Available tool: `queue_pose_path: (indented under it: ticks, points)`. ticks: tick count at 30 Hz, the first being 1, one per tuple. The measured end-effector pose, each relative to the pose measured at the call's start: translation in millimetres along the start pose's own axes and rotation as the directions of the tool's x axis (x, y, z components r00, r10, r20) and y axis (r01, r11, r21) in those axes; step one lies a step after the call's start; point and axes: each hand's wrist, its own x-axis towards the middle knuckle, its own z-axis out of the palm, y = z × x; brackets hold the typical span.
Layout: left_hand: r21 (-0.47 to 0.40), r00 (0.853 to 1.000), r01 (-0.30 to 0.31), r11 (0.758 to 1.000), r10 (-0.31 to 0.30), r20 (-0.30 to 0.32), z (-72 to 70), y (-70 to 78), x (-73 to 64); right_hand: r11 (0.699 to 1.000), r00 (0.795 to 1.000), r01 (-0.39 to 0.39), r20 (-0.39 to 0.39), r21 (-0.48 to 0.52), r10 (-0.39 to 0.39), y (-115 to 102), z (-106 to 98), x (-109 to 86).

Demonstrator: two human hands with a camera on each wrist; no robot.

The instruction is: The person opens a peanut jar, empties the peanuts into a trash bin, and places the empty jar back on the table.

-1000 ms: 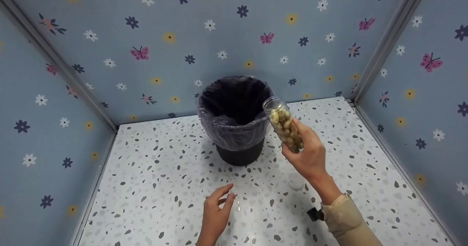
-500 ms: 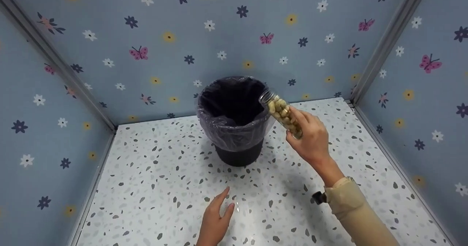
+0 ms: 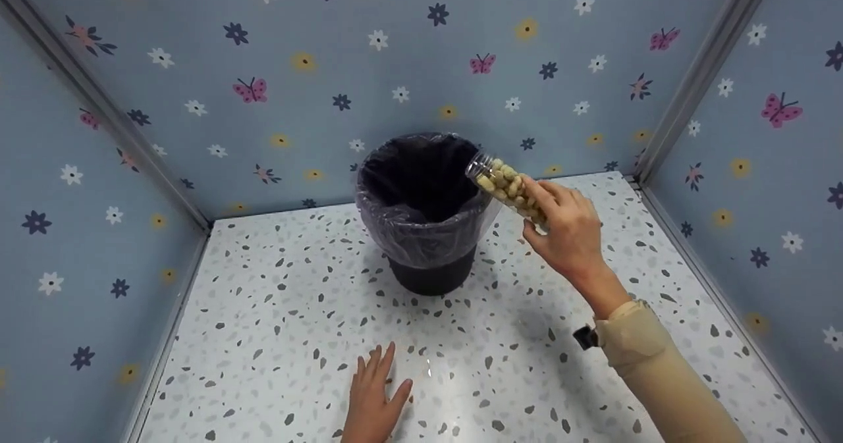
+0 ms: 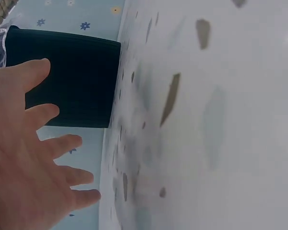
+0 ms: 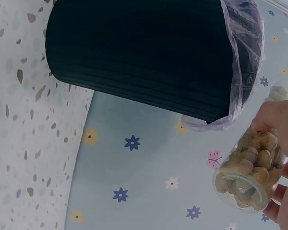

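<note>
My right hand (image 3: 570, 234) grips a clear jar (image 3: 479, 164) filled with what look like unshelled peanuts (image 3: 506, 183). The jar leans left, its uncapped mouth over the right rim of a black bin (image 3: 431, 278). A clear plastic liner (image 3: 425, 244) is folded over the bin's rim; its inside looks dark. In the right wrist view, fingers and thumb wrap the jar's side, and the jar's round base (image 5: 241, 190) shows. Lower and nearer, my left hand (image 3: 373, 400) holds nothing above the floor. Its fingers are spread apart in the left wrist view (image 4: 29, 148).
The bin stands on a white speckled floor (image 3: 283, 338), close to the back wall (image 3: 309, 101). Blue flowered panels also rise on the left (image 3: 79, 245) and right (image 3: 764, 186). A small black device (image 3: 585, 338) sits at my right cuff.
My right hand has raised the jar and tipped it further left, towards horizontal, mouth at the bin's rim. My left hand has moved slightly left and down, its fingers spreading.
</note>
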Motion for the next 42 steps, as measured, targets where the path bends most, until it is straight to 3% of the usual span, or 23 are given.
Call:
queue_pose_path:
  ticks: [6, 9, 12, 15, 19, 22, 25, 28, 34, 37, 42]
  points:
    - [0.082, 1.0, 0.023, 0.996, -0.023, -0.002, -1.0, -4.6, -5.2, 0.999, 0.999, 0.041, 0.025, -0.027, -0.041, 3.9, -2.9, 8.8]
    - [0.079, 1.0, 0.017, 0.997, -0.016, -0.021, -2.8, -5.8, -6.4, 0.997, 0.997, 0.068, 0.034, -0.046, -0.066, 6.4, -3.3, 11.8]
    - [-0.015, 0.999, 0.007, 1.0, -0.008, -0.033, -6.7, -5.3, -4.3, 0.995, 0.996, 0.086, 0.035, -0.052, -0.085, 8.7, -3.0, 13.5]
    - [-0.206, 0.998, 0.031, 0.978, -0.043, -0.054, -15.3, -0.7, 3.5, 0.994, 0.994, 0.098, 0.046, -0.055, -0.096, 10.0, -2.9, 15.2]
    - [-0.444, 0.983, 0.023, 0.896, -0.1, -0.151, -37.2, 15.4, 26.1, 0.995, 0.995, 0.093, 0.05, -0.047, -0.09, 10.9, -3.1, 15.9]
    - [-0.528, 0.967, -0.005, 0.849, -0.131, -0.218, -59.1, 32.3, 52.2, 0.996, 0.996, 0.084, 0.041, -0.034, -0.082, 11.1, -2.6, 16.0]
    - [-0.58, 0.954, -0.004, 0.814, -0.17, -0.245, -78.6, 48.8, 81.0, 0.996, 0.996, 0.084, 0.037, -0.024, -0.084, 10.2, -1.8, 15.6]
    - [-0.609, 0.944, 0.004, 0.793, -0.204, -0.26, -93.2, 63.9, 106.9, 0.996, 0.995, 0.086, 0.042, -0.016, -0.086, 9.2, -0.7, 15.8]
    - [-0.583, 0.95, 0.064, 0.81, -0.229, -0.214, -112.2, 90.8, 144.1, 0.995, 0.994, 0.094, 0.061, -0.019, -0.093, 10.9, 0.9, 18.5]
    - [-0.597, 0.956, 0.079, 0.798, -0.231, -0.181, -117.2, 100.6, 157.5, 0.995, 0.993, 0.1, 0.059, -0.025, -0.098, 12.8, 0.8, 19.9]
    - [-0.63, 0.955, 0.058, 0.774, -0.227, -0.19, -119.9, 110.7, 169.0, 0.993, 0.992, 0.111, 0.055, -0.032, -0.11, 16.2, 0.1, 22.1]
